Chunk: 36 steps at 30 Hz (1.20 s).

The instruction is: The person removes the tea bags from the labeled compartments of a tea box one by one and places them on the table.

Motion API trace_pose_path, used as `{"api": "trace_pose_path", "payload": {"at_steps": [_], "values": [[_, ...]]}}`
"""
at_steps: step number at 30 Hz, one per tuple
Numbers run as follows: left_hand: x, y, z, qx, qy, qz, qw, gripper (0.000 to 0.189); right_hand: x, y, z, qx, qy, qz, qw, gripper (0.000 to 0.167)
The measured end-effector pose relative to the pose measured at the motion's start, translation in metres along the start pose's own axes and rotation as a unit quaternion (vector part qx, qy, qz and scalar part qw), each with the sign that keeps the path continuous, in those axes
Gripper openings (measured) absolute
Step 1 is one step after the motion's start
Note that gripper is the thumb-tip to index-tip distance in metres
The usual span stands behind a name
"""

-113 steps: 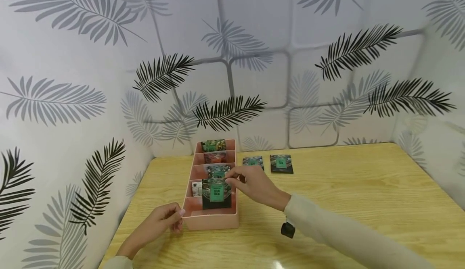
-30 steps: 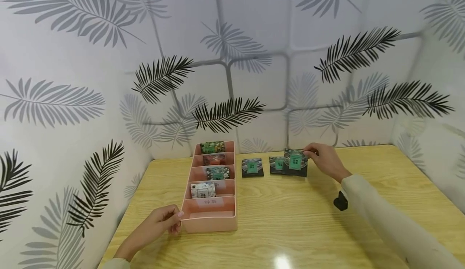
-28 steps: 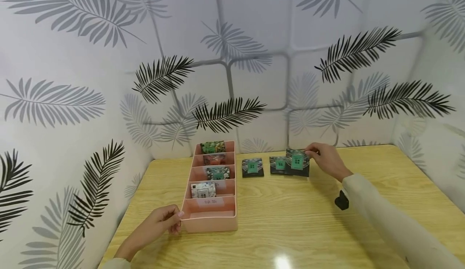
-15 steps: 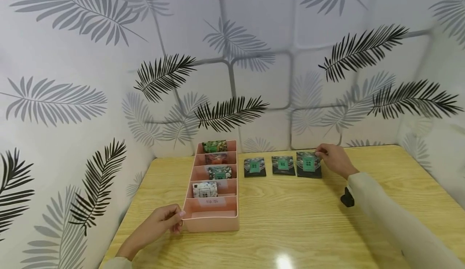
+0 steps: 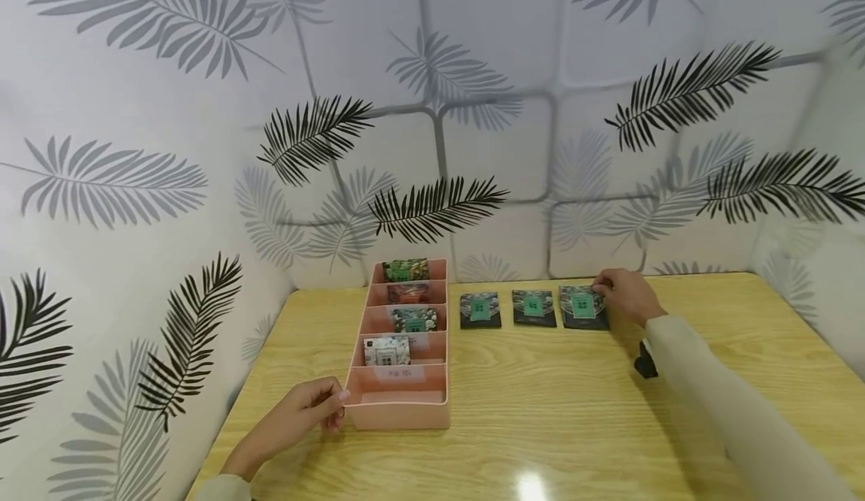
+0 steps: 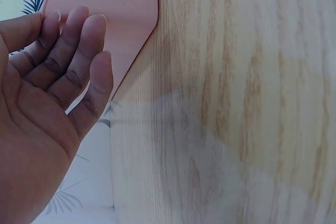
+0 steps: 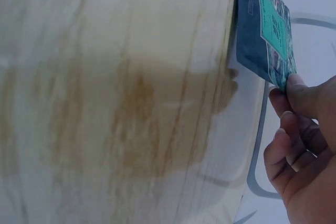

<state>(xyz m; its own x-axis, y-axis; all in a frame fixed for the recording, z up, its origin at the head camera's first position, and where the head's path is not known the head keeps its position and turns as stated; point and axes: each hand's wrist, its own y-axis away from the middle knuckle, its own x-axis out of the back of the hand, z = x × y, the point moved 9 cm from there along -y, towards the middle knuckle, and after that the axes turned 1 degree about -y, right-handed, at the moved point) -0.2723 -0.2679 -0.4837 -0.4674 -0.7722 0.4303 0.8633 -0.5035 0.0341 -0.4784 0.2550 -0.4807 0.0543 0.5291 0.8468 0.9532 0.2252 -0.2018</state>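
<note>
In the head view my right hand (image 5: pixel 630 295) pinches the upper right corner of a dark tea sachet (image 5: pixel 584 308) with a green label, at the right end of a row. Thumb and finger close on the corner of that sachet (image 7: pixel 265 30) in the right wrist view, its lower side right at the table. Two similar dark sachets, one in the middle (image 5: pixel 534 307) and one at the left (image 5: pixel 480 310), lie beside it. My left hand (image 5: pixel 311 413) grips the near left corner of a pink divided box (image 5: pixel 399 415) with thumb and forefinger, the other fingers loosely bent (image 6: pixel 68 61).
Inside the box, the back compartments hold a green-yellow sachet (image 5: pixel 406 270), a red one (image 5: pixel 408 293), a dark one (image 5: pixel 415 320) and a white one (image 5: pixel 387 351). The front compartment shows bare pink floor and a paper label (image 5: pixel 400 374). Leaf-patterned cloth (image 5: pixel 500 238) hangs behind the wooden table (image 5: pixel 541 396).
My right hand has carried the sachet from over the box to the right end of the row and lowered it. My left hand has stayed at the box corner.
</note>
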Motion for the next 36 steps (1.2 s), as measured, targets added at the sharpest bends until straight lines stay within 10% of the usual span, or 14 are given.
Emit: {"api": "trace_pose_path", "payload": {"at_steps": [24, 36], "values": [[-0.001, 0.000, 0.002, 0.004, 0.002, 0.002, 1.0000, 0.033, -0.007, -0.006, 0.005, 0.005, 0.015, 0.010, 0.9998, 0.016], [-0.002, 0.000, 0.000, -0.002, 0.011, 0.005, 0.9999, 0.032, -0.004, -0.007, -0.043, 0.051, 0.001, 0.018, 0.9985, 0.018]]}}
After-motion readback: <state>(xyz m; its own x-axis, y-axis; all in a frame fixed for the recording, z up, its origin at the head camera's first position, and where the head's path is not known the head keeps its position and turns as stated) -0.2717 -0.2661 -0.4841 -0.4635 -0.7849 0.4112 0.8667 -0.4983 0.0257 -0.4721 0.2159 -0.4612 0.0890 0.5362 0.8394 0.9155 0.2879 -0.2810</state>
